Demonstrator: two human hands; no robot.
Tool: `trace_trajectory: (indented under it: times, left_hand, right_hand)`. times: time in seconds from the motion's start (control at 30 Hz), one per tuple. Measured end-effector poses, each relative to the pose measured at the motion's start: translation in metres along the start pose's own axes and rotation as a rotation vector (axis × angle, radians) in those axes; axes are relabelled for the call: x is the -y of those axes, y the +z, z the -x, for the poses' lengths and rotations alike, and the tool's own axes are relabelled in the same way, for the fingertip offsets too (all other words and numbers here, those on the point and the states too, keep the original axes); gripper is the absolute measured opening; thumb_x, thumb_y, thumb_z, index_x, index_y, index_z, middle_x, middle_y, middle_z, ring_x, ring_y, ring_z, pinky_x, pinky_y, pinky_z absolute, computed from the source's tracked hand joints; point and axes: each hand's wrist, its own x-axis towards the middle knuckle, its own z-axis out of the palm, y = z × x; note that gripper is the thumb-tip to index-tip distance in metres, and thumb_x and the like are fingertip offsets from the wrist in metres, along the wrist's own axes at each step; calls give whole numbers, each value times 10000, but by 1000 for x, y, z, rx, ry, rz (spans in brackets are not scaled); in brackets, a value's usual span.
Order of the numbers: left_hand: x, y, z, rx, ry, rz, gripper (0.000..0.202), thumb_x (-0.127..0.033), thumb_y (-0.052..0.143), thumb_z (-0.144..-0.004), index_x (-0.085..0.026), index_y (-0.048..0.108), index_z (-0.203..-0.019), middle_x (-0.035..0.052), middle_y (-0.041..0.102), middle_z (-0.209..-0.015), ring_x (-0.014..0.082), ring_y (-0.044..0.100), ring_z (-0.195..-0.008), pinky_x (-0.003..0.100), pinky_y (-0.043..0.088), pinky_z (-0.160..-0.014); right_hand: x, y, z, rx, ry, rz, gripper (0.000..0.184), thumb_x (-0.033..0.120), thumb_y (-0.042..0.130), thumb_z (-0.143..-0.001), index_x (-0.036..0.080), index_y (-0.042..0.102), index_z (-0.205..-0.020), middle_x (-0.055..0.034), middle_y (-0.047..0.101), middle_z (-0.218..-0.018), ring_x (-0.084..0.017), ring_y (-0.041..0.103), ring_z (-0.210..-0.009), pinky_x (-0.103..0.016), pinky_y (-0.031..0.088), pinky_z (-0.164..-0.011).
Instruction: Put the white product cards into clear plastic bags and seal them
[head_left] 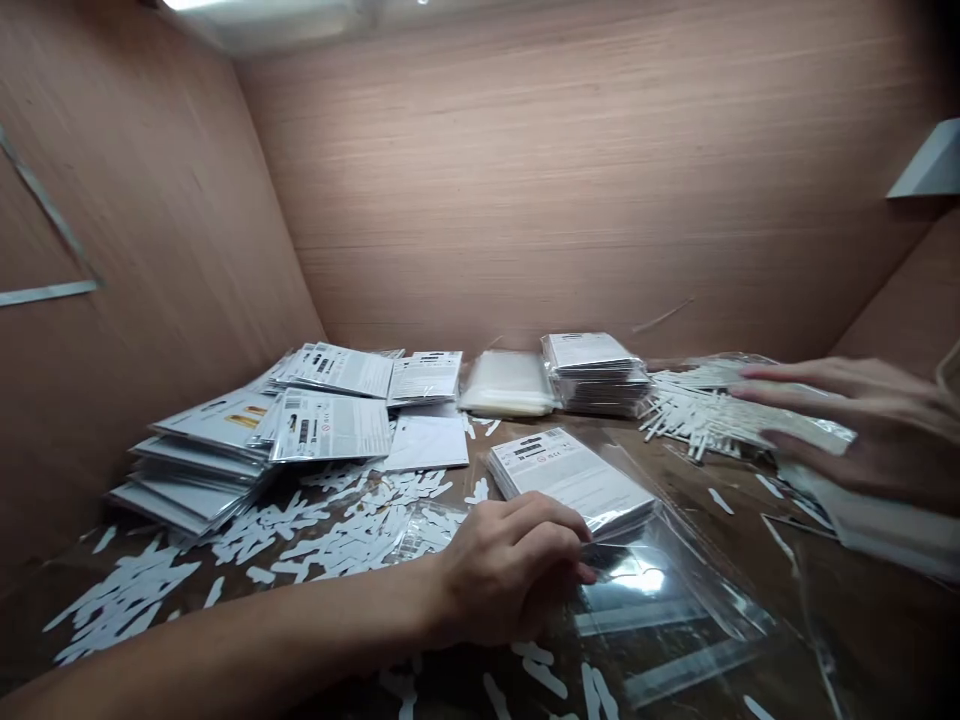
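Observation:
My left hand (pixel 517 560) is closed, its fingertips pinching the near end of a clear plastic bag (pixel 637 595) at the front middle of the table. Just beyond its knuckles lies a small stack of white printed cards (pixel 574 480), partly over the clear plastic. My right hand (pixel 862 420), smeared by motion, is at the right with its fingers stretched out and apart. Beneath it lie clear plastic packets (pixel 795 425) and a heap of thin white strips (pixel 694 405); whether the fingers touch them I cannot tell.
Piles of white printed card packs (pixel 330 425) stand at the left. A bundle of clear sleeves (pixel 508 380) and a wrapped stack of cards (pixel 592 370) sit at the back. White paper scraps (pixel 352 535) litter the table. Wooden panels (pixel 585 180) enclose the back and sides.

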Motion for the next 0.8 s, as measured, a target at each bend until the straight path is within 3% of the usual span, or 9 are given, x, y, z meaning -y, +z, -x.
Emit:
trace_trajectory:
  times: [0.1,0.17,0.3,0.4,0.5,0.6,0.8]
  left_hand:
    - [0,-2,-2,-30,-23,-1,44,-159,553,-989,-186,525,-1009,107,740,-957,188,723,-833,269,584,-661]
    - [0,-4,-5,-64,-54,6,56,-144,548,-985,-187,519,-1006,108,727,-983,186,713,-853,275,587,-685]
    - [2,-10,-12,-105,-128,-28,76,-116,517,-991,-189,529,-1009,90,696,-951,183,676,-850,294,571,-694]
    - [1,-16,-16,-85,-126,-63,167,-71,521,-971,-180,581,-1082,86,696,-941,189,642,-838,321,559,-711]
    - [-1,-21,-20,-65,-88,-69,197,-73,544,-948,-185,603,-1099,90,713,-965,208,633,-878,373,552,-781]
    - [-4,-23,-23,-73,-62,4,157,-104,528,-954,-195,600,-1061,93,731,-990,215,645,-914,404,555,-842]
    - [-3,-23,-23,-17,39,129,151,-182,483,-1018,-206,619,-1078,109,761,-1063,240,671,-1024,450,556,-955]
  right_hand:
    - [28,23,28,354,-195,98,688,323,753,-898,318,501,-1539,-112,628,-1458,-335,672,-1247,-424,600,-1027]
    - [51,40,40,410,-242,34,862,352,800,-829,275,409,-1593,-129,560,-1528,-379,634,-1301,-474,634,-1004]
    - [82,67,39,224,-172,-123,743,224,785,-856,337,475,-1522,-72,607,-1490,-322,646,-1302,-469,606,-1062]
    - [92,76,31,113,-137,-213,582,178,770,-878,342,575,-1401,-43,684,-1396,-278,703,-1223,-438,611,-1050]
    - [96,80,26,56,-116,-248,558,148,758,-887,313,587,-1392,-49,718,-1344,-256,740,-1151,-396,636,-997]
    - [94,83,24,40,-73,-277,529,147,748,-896,305,605,-1380,-51,727,-1323,-248,746,-1129,-391,634,-992]
    - [80,88,20,132,-27,-436,482,223,770,-892,329,642,-1345,-58,712,-1275,-274,715,-1133,-393,653,-907]
